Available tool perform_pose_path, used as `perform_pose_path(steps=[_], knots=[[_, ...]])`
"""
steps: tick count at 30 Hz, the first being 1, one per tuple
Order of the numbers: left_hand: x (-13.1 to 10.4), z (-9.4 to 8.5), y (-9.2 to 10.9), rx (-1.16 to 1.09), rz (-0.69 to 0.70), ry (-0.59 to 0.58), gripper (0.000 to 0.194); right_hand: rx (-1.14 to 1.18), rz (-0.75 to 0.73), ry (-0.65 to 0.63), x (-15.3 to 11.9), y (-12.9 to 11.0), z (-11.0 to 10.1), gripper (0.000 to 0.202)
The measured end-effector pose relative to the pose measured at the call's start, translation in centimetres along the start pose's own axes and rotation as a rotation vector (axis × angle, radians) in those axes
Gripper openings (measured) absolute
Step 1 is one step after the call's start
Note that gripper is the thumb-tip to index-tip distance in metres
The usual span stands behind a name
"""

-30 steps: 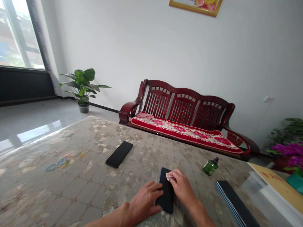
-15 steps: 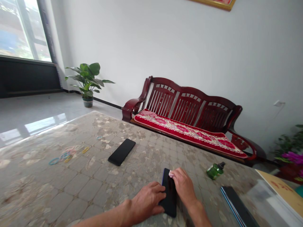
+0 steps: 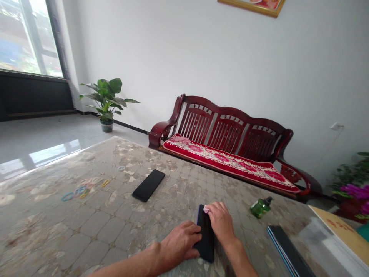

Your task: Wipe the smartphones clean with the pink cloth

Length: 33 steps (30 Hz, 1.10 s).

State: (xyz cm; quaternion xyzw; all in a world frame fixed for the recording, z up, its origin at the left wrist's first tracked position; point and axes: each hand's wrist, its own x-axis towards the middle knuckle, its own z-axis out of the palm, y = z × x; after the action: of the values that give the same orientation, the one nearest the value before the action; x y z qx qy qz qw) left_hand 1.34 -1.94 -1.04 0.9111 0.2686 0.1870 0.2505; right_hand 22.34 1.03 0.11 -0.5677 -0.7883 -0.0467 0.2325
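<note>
A dark smartphone point(image 3: 205, 234) lies face up on the patterned tablecloth in front of me. My left hand point(image 3: 181, 242) grips its left side, fingertips and thumb resting over the edge onto the screen. Pinched in my right hand point(image 3: 221, 223) is a small pale pink cloth or tissue point(image 3: 206, 209), which touches the glass near the phone's top end. Most of that wad is hidden by my fingers. A second black smartphone point(image 3: 148, 185) lies apart from both hands, farther up and to the left.
Several coloured rubber bands point(image 3: 82, 190) lie at the left of the table point(image 3: 95, 231). On the right are a green bottle point(image 3: 260, 207), a dark folded case or wallet point(image 3: 284, 246) and a box point(image 3: 341, 234). A wooden bench point(image 3: 227, 127) stands beyond the table.
My right hand has shifted the pink wad slightly up and left across the top of the phone. The left hand keeps its place on the phone, and the view has tilted a little.
</note>
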Motion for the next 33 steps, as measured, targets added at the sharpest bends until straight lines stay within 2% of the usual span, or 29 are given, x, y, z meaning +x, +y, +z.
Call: perform_pose_path(steps=[7,14,22,29,33], knots=[[0.1,0.1,0.1,0.078,0.031,-0.004,0.024,0.06,-0.027,-0.06,-2.7,-0.9,-0.2,0.022],[0.1,-0.1,0.2,0.093,0.024,-0.015,0.023,-0.014,0.044,-0.037,0.0,-0.6,0.3,0.021],[0.1,0.3,-0.1,0.11,0.037,0.007,0.024,0.058,-0.013,-0.109,-1.7,-1.6,-0.4,0.023],[0.0,0.2,-0.1,0.123,-0.003,-0.007,0.019,0.029,0.055,-0.11,1.3,-0.8,0.3,0.022],[0.0,0.3,-0.2,0.131,-0.01,0.004,0.019,0.077,0.039,-0.141,0.7,-1.3,0.3,0.024]])
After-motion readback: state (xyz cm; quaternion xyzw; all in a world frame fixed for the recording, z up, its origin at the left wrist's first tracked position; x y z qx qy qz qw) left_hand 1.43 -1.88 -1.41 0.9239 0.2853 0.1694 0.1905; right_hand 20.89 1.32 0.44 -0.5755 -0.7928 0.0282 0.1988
